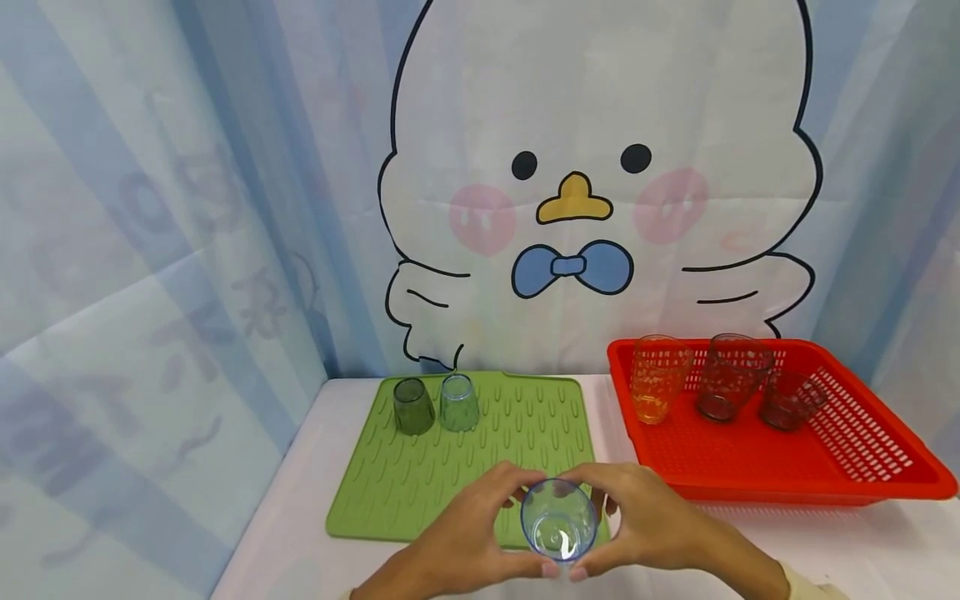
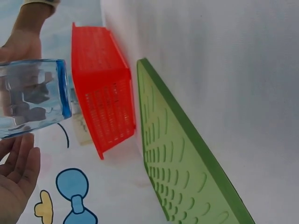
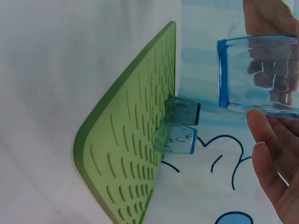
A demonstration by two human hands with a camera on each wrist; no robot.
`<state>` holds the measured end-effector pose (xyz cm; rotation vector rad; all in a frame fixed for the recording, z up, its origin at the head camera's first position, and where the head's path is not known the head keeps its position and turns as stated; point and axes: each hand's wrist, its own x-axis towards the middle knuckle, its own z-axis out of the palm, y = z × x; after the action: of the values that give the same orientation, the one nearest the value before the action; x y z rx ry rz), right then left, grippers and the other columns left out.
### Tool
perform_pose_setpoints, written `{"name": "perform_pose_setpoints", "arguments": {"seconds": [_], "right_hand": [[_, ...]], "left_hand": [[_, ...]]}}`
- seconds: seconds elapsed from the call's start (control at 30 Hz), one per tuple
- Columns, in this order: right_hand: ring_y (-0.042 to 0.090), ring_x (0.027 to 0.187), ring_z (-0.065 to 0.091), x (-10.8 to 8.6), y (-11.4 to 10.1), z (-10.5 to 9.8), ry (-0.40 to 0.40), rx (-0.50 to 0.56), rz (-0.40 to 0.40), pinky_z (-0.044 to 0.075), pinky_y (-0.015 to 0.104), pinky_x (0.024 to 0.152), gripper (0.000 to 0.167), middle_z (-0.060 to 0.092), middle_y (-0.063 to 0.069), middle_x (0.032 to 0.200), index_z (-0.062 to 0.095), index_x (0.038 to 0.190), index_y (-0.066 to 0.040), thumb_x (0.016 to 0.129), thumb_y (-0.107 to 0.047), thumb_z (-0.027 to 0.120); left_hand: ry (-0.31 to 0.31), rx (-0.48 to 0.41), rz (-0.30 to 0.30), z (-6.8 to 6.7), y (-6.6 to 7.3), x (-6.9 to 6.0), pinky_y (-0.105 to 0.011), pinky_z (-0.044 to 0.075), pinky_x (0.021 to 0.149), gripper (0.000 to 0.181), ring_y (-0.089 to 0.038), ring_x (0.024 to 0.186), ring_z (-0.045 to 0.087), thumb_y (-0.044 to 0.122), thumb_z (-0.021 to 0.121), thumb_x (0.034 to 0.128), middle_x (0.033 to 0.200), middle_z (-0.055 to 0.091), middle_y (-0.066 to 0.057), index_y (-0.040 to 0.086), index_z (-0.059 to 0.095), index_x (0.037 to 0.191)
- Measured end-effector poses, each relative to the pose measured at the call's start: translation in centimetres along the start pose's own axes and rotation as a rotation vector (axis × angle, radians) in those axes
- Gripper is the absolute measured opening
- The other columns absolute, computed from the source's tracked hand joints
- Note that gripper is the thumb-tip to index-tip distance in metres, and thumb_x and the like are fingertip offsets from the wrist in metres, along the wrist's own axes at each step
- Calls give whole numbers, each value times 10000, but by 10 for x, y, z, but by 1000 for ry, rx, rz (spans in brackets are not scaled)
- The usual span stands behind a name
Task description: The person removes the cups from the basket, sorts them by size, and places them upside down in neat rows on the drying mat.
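A clear glass with a blue tint is held between both hands over the near edge of the green mat. My left hand curls round its left side and my right hand round its right side, thumbs at the near side. In the right wrist view the glass has a thick blue band at its lower end and hangs apart from the mat. A dark grey glass and a pale blue glass stand side by side at the mat's back left, narrower ends up.
A red plastic basket with slotted walls stands to the right of the mat. In it lean an amber glass, a tall reddish-looking glass and a shorter one. A printed curtain hangs behind the white table.
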<state>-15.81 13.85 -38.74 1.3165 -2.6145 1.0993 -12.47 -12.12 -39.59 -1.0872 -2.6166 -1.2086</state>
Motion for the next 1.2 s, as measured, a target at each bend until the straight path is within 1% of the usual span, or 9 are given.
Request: {"name": "perform_pose_setpoints", "arguments": {"seconds": [0.17, 0.4, 0.57, 0.8, 0.87, 0.93, 1.03, 1.13, 1.2], "right_hand": [[-33, 781, 545, 0, 1, 3, -7, 5, 3, 531, 210, 652, 640, 691, -152, 1058, 657, 1237, -223, 719, -537, 865], [-34, 799, 551, -1, 5, 5, -15, 27, -33, 527, 207, 659, 674, 690, -152, 1080, 637, 1278, -231, 711, -503, 881], [-17, 824, 573, -1, 8, 6, -53, 90, -13, 544, 227, 674, 706, 693, -141, 1122, 608, 1331, -268, 709, -447, 890], [9, 891, 570, -1, 16, 15, -93, 163, -51, 530, 232, 664, 723, 683, -147, 1118, 572, 1354, -301, 713, -406, 891], [33, 952, 598, 0, 18, 20, -110, 206, -54, 553, 250, 725, 727, 689, -134, 1142, 563, 1363, -307, 719, -378, 893], [67, 1013, 631, 1, 21, 25, -118, 245, -62, 569, 275, 813, 756, 689, -116, 1193, 549, 1387, -297, 718, -338, 900], [119, 1097, 650, 3, 26, 30, -127, 293, -84, 547, 304, 938, 787, 681, -90, 1245, 532, 1407, -260, 718, -290, 911], [145, 1113, 655, 4, 29, 35, -159, 392, -69, 541, 307, 960, 777, 672, -49, 1271, 517, 1419, -222, 743, -218, 900], [159, 1125, 652, 4, 31, 38, -190, 486, -27, 536, 298, 971, 771, 658, -21, 1297, 501, 1431, -217, 763, -173, 883]], "left_hand": [[16, 20, 11, 2, -1, -1, -274, 531, 896, 680, -27, 1074, 550, 506, 800, 821, 1218, 572, 103, 236, 512, 1375], [37, 41, 14, 3, 0, -3, -281, 534, 891, 665, -31, 1060, 552, 515, 806, 810, 1195, 588, 101, 214, 538, 1339], [49, 43, 31, 0, 2, -3, -278, 542, 890, 653, -26, 1044, 560, 515, 811, 805, 1184, 604, 93, 210, 550, 1321], [68, 26, 55, -3, 6, -3, -281, 541, 897, 661, -28, 1050, 555, 485, 827, 797, 1198, 593, 98, 217, 543, 1330], [70, 20, 53, -4, 8, -3, -276, 538, 904, 671, -24, 1051, 550, 483, 830, 794, 1204, 589, 100, 226, 538, 1340], [76, 39, 72, -5, 9, -2, -272, 541, 899, 676, -23, 1056, 553, 491, 821, 802, 1211, 588, 91, 224, 528, 1350], [88, 29, 77, -6, 11, -1, -281, 545, 898, 691, -31, 1068, 558, 477, 829, 796, 1225, 588, 86, 227, 524, 1364], [106, 20, 88, -6, 12, 0, -282, 548, 885, 695, -42, 1069, 564, 461, 837, 792, 1224, 588, 80, 218, 526, 1364], [108, 4, 78, -7, 12, 0, -286, 548, 886, 698, -48, 1074, 566, 446, 848, 782, 1227, 586, 85, 223, 530, 1362]]}}
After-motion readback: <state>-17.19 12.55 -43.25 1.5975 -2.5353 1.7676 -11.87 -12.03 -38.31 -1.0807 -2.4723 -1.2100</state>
